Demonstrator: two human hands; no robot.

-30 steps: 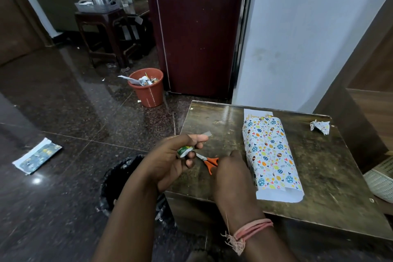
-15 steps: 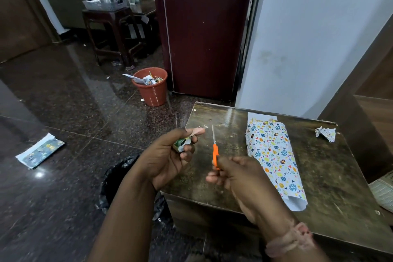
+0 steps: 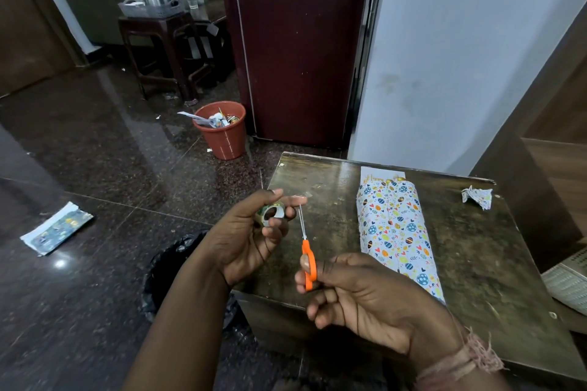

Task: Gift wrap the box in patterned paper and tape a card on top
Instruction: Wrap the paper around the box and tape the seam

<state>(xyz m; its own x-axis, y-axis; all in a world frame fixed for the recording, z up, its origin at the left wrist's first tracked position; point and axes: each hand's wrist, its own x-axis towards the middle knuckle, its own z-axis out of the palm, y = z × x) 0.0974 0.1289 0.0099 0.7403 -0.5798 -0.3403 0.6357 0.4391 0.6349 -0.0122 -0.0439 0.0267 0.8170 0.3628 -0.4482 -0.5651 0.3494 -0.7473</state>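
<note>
Gripping a tape roll point(image 3: 270, 214), the left hand point(image 3: 246, 240) faces orange scissors point(image 3: 307, 255) held by the right hand point(image 3: 365, 298)

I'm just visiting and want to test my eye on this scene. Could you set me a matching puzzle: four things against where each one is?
Things:
1. tape roll
2. scissors
3. wrapped box
4. crumpled paper scrap

Places:
A. far right part of the table
B. held in the right hand
C. held in the left hand
D. lying lengthwise on the table's middle

Pairs: 1-C, 2-B, 3-D, 4-A
</note>
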